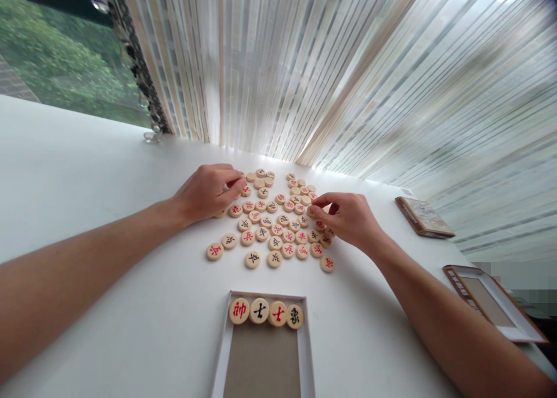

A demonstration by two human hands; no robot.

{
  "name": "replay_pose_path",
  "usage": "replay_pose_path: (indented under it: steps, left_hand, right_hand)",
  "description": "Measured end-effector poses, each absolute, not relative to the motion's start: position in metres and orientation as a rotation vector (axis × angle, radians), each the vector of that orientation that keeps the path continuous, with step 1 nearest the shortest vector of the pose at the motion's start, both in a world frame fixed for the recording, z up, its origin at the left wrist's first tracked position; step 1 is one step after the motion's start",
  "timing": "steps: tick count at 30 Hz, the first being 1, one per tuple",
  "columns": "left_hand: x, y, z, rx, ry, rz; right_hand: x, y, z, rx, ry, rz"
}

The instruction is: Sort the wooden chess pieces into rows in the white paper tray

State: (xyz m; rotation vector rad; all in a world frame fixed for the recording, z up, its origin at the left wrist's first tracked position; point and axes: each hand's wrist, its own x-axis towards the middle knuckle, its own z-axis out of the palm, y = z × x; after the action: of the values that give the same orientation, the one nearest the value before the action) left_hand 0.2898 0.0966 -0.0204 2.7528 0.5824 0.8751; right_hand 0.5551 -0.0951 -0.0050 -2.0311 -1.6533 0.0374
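Observation:
Many round wooden Chinese chess pieces (277, 229) with red or black characters lie spread on the white table, some face down. At the back left of the spread, my left hand (211, 190) is closed in a pinch among the pieces; what lies between its fingertips is hidden. My right hand (348, 217), at the right side, pinches a chess piece (310, 211) between thumb and fingers. In front of me sits an open box tray (307, 351) with a white rim. A row of several pieces, led by a red one (239, 311), lines its far end.
On the right of the table (130, 328) lies a closed box or book (424, 217). Nearer, a brown-edged box lid (491, 302) lies with its inside up. String curtains (270, 67) hang behind the table, with a window (65, 55) at left.

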Motion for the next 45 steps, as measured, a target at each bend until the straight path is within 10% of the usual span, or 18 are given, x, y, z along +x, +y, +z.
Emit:
replay_pose_path:
  steps: [45]
  left_hand:
    - [0.289,0.097,-0.019,2.728,0.605,0.875]
  right_hand:
    - [0.584,-0.107,0.025,-1.978,-2.025,0.172]
